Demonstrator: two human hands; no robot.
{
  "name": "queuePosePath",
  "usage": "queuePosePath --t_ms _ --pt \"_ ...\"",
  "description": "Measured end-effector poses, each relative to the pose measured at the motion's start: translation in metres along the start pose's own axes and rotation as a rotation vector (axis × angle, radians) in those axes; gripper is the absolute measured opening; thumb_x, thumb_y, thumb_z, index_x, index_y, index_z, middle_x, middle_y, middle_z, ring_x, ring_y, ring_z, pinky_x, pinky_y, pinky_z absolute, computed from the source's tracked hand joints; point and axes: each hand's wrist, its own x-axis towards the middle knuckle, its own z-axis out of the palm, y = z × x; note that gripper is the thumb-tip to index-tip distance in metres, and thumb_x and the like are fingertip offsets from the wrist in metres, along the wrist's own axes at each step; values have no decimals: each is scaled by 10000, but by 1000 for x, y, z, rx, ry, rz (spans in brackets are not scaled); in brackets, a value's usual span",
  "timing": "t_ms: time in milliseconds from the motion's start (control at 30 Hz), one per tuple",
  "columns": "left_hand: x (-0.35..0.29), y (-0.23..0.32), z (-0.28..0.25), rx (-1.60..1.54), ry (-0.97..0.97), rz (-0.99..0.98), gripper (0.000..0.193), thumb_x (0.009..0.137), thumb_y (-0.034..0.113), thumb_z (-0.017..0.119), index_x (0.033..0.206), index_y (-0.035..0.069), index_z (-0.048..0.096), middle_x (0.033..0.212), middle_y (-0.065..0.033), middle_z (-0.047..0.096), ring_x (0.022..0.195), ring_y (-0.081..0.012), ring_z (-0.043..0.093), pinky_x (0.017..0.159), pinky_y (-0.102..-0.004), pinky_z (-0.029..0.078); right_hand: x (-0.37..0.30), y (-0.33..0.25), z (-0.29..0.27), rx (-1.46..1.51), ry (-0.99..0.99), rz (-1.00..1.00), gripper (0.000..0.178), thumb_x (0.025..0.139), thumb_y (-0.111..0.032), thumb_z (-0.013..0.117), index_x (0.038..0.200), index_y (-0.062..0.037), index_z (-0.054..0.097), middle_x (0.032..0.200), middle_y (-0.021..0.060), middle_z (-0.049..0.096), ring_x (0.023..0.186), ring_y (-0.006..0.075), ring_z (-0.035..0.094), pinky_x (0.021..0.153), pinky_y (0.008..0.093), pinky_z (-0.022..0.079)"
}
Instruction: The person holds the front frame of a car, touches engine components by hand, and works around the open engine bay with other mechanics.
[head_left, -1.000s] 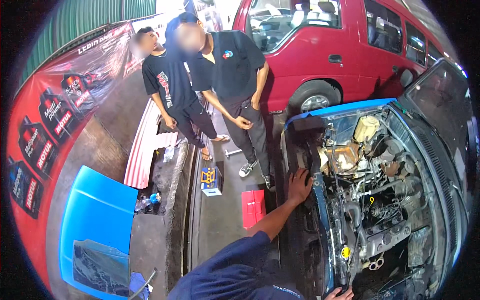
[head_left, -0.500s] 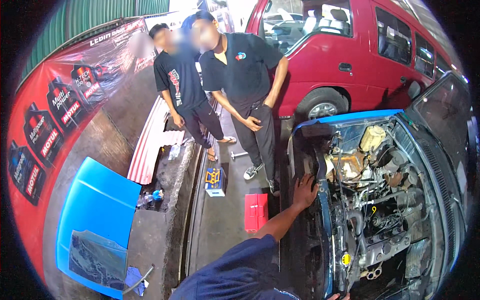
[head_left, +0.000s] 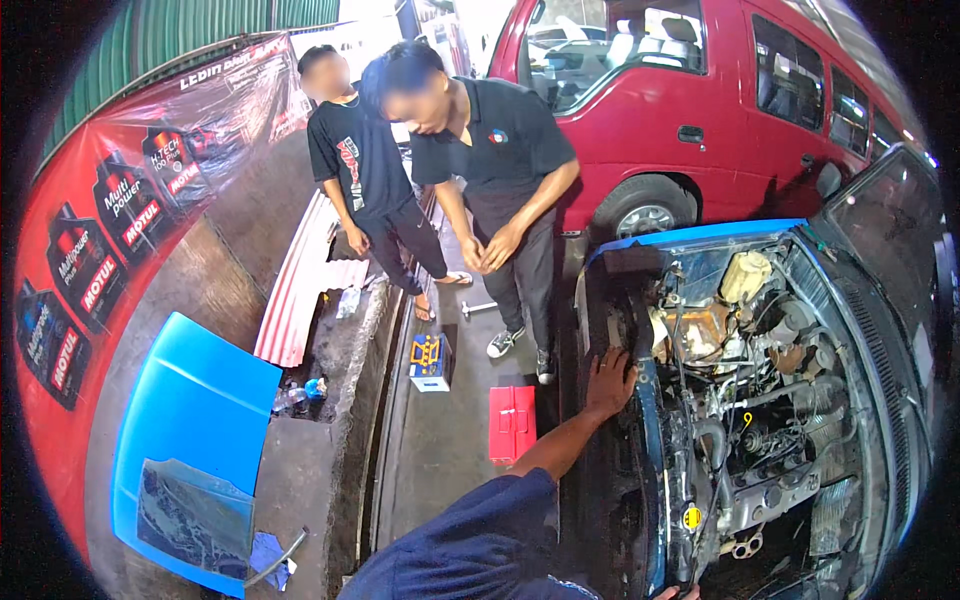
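My left hand (head_left: 612, 383) lies on the front edge of an open car engine bay (head_left: 646, 375), fingers stretched out and holding nothing. Only a bit of my right hand (head_left: 678, 593) shows at the lower edge, by the front panel beside a dark radiator part; whether it grips anything is hidden. Beyond the panel is the engine (head_left: 775, 490), with hoses, a yellow dipstick loop (head_left: 747, 420) and a yellow round cap (head_left: 691, 517). A cream plastic reservoir (head_left: 746, 276) sits in the far part of the bay.
A red toolbox (head_left: 512, 425) and a boxy battery (head_left: 430, 363) stand on the floor to the left. Farther left lies a blue body panel (head_left: 200, 410). Two people stand ahead, one (head_left: 500, 150) near the car, before a red van (head_left: 660, 140). A floor channel edge (head_left: 375, 430) runs alongside.
The nearer person has bent the head and upper body forward and brought both hands together in front. The other person's head has turned slightly. My hands stay in place.
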Motion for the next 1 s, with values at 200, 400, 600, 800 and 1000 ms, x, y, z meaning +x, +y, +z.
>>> queuePosePath --t_ms 200,400,600,800,1000 --pt "-3 4 -2 -1 38 33 608 1027 472 277 1423 33 418 1527 -122 325 1458 -275 220 1198 -499 121 5 -7 -15 -14 -67 -4 498 896 -470 506 1143 -49 603 1072 223 620 891 408 627 728 501 515" --pt "-2 1 2 -27 112 24 599 1004 451 347 1404 13 437 1508 -126 359 1449 -278 248 1188 -495 143 4 -8 -13 14 -48 10 488 896 -470 502 1156 -68 595 1059 200 612 892 399 621 715 504 511" --pt "0 3 6 -22 195 18 565 984 412 410 1371 6 471 1488 -138 390 1436 -279 278 1178 -472 178 2 -4 -5 -53 -49 22 488 897 -472 505 1162 -73 596 1077 200 612 915 402 623 730 514 509" --pt "-3 3 7 13 264 55 509 972 375 455 1324 12 516 1450 -133 424 1410 -284 323 1151 -465 230 4 -11 -16 10 -132 68 475 893 -465 511 1160 -82 598 1106 191 606 933 406 619 766 535 497" --pt "-1 3 9 -10 304 172 401 963 305 493 1224 8 565 1313 -121 515 1317 -278 422 1116 -450 275 3 -9 -10 8 -86 71 458 888 -460 514 1157 -100 603 1081 181 605 919 400 618 752 532 495"
